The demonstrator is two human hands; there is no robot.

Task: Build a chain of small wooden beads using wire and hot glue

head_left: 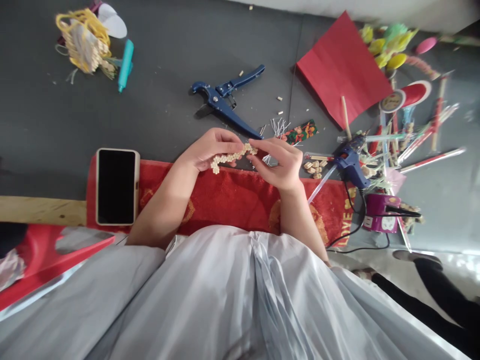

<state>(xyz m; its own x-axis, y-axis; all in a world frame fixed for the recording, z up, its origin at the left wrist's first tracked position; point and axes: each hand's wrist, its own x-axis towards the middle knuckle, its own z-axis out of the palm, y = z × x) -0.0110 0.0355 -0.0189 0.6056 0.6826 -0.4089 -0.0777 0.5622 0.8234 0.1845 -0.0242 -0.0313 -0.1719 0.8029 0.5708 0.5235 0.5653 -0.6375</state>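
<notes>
Between my two hands hangs a bumpy cream-coloured strand (228, 158), like a chain of small beads or woven straw, bent down at its left end. My left hand (214, 148) is closed on its middle part with thumb and fingers. The fingertips of my right hand (277, 159) pinch its right end. Just beyond my hands lies a blue ratchet cutter (227, 102) with its handles spread. Thin white wires (278, 129) and a dark floral strip (302, 132) lie near my right hand.
A red towel (240, 200) lies along the table's near edge, with a tablet (117, 186) on its left. At right are a blue glue gun (351, 162) with cable, red paper (345, 67), a ribbon spool (405, 97) and sticks. A teal marker (125, 65) lies far left. Another person's legs (423, 300) show lower right.
</notes>
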